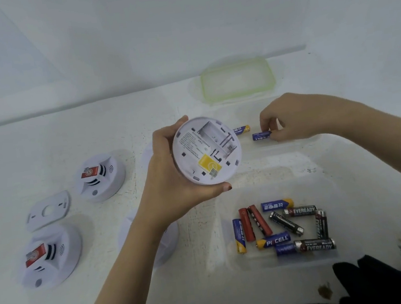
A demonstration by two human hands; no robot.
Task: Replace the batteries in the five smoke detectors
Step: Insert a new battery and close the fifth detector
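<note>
Plastic shell, light and rigid: so the smoke detector point(207, 151) looks, held tilted off the table in the left hand point(170, 180). Fingers and thumb curl round its rim, back plate up, battery bay point(214, 137) empty. That rim grip seems sound, though I'd guess the smooth casing could slip in a slack hold. Off to that hand's right, the right hand point(291, 118) pinches one end of a blue battery point(261, 135) down at table level. It is small, hard and likely to roll, so better taken mid-barrel. A second battery point(241, 129) lies between that hand and the detector. Nearer the person than the right hand sits a clear tub point(250, 196) of loose batteries.
</note>
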